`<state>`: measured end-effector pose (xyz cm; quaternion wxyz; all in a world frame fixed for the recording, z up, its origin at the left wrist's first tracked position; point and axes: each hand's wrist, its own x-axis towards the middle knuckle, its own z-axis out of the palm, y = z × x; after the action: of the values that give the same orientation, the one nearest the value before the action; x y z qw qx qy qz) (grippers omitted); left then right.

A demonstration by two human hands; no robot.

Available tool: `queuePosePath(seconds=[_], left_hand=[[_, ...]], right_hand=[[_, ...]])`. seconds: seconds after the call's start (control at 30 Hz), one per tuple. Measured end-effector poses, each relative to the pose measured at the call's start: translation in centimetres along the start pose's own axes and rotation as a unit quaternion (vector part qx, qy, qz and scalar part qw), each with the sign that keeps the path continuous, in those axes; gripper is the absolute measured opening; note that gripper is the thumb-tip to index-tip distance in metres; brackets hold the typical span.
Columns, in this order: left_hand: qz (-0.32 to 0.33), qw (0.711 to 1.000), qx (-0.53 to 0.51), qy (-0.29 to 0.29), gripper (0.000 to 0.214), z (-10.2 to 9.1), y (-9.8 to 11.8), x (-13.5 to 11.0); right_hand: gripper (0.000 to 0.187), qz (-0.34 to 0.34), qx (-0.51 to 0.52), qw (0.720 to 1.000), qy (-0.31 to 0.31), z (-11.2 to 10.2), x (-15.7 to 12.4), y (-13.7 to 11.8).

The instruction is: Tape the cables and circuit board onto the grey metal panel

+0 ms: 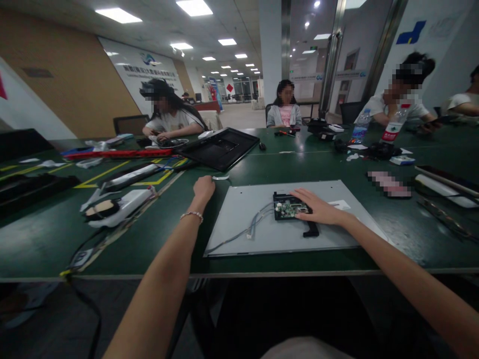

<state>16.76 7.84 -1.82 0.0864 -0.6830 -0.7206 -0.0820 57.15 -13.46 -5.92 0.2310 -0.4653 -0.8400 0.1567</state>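
Note:
A flat grey metal panel, probably the back of a display, lies on the table in front of me. On it sits a green circuit board in a black bracket, with thin grey wires running off to the left. My right hand rests over the board's right side, fingers stretched and thumb apart. Left of the panel's far corner, my left hand is closed just above the table. A thin, pale curved strip sticks out from its fingers, which are mostly hidden.
Beyond the panel lies a black monitor casing. White and black parts with cables lie to the left. Two bottles stand at the back right, near a blurred pink item. Several people sit around the table.

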Motion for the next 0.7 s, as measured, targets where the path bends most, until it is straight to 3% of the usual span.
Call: queuePosePath(seconds=[0.3,0.47,0.7], left_hand=[[0.021,0.998,0.041,0.05,0.039,-1.2,0.2,0.5],[0.123,0.99,0.056,0.047,0.04,-1.1,2.4,-0.3],[0.14,0.987,-0.018,0.072,0.04,-1.3,5.3,-0.6]], right_hand=[[0.08,-0.003,-0.008,1.0,0.0,0.1,0.0,-0.1],[0.08,-0.004,-0.006,1.0,-0.003,0.2,0.0,0.1],[0.082,0.0,0.004,1.0,-0.003,-0.2,0.1,-0.1]])
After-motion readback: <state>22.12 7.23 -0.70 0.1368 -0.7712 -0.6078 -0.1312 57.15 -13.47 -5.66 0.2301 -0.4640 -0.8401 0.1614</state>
